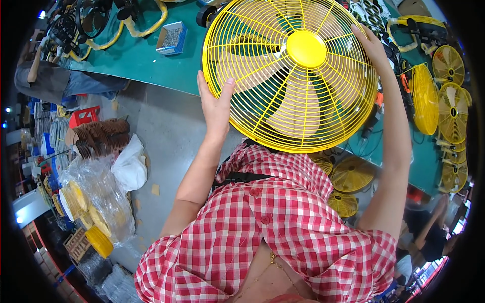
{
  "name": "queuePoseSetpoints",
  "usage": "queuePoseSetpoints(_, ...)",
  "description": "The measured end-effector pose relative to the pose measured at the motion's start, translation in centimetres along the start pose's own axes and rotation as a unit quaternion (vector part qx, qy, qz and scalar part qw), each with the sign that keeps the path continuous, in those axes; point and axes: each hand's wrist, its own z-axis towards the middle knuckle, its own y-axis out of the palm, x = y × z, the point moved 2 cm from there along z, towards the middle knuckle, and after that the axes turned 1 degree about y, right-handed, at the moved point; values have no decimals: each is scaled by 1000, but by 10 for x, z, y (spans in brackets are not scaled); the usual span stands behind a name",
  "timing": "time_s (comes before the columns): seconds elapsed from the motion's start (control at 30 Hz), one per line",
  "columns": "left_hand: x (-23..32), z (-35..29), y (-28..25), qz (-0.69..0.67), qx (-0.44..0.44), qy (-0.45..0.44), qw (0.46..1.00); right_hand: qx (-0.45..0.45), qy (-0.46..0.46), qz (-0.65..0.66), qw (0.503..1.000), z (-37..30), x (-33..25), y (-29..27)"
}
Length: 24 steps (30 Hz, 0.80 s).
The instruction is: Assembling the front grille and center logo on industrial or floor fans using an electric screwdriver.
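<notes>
In front of my chest, over the edge of the green table, is a large round fan (306, 48) with a yellow wire guard and a round yellow centre cap. Pale broad blades show through the wires. My left hand (216, 106) grips the guard's left rim, its thumb at the front wires and its fingers along the outer edge. On the upper right rim lies my right hand (373, 50), its fingers curled onto the wires and its palm at the outer side. The fan's back is hidden behind the guard.
A blue box of small metal parts (172, 38) stands on the green table (144, 63). Yellow fan guards (425, 99) and tools (373, 121) lie to the right. Another person (45, 81) is at the far left. Wrapped stacks (108, 197) and brown parts (101, 136) stand on the left floor.
</notes>
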Motion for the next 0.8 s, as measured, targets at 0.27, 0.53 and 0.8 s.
queuePoseSetpoints(0.27,9,-1,-3,29,1,29,999,0,19,24,1000,-3,5,2)
queuePoseSetpoints(0.53,7,-1,-3,-39,14,14,999,0,-22,-31,999,12,5,9)
queuePoseSetpoints(0.8,18,0,7,-1,19,18,1000,-17,7,1,1000,8,-7,4)
